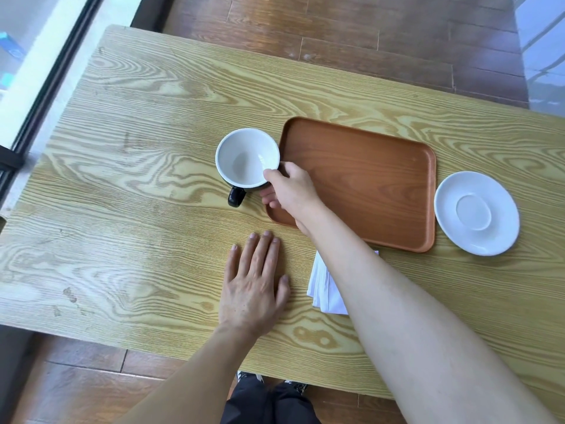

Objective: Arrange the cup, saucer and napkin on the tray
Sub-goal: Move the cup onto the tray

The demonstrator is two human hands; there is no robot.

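- The right hand [289,191] reaches across the near left corner of the tray and grips the cup [247,158] by its rim, thumb on the inner edge and the other fingers curled round the dark outer wall.
- The cup stands upright just left of the tray [367,179], white inside, black outside, its handle pointing toward the person; whether it rests on the desk [137,179] or is slightly raised cannot be told.
- The left hand [255,283] lies flat on the desk, palm down, fingers spread a little, holding nothing, near the desk's front edge and well short of the cup.
- The brown tray sits on the desk with nothing on it but the right wrist crossing its corner.
- The white saucer [477,213] lies on the desk just right of the tray, apart from it.
- The folded white napkin [324,286] lies on the desk just in front of the tray, partly hidden under the right forearm.
- Beyond the desk is a dark wooden floor [367,32].
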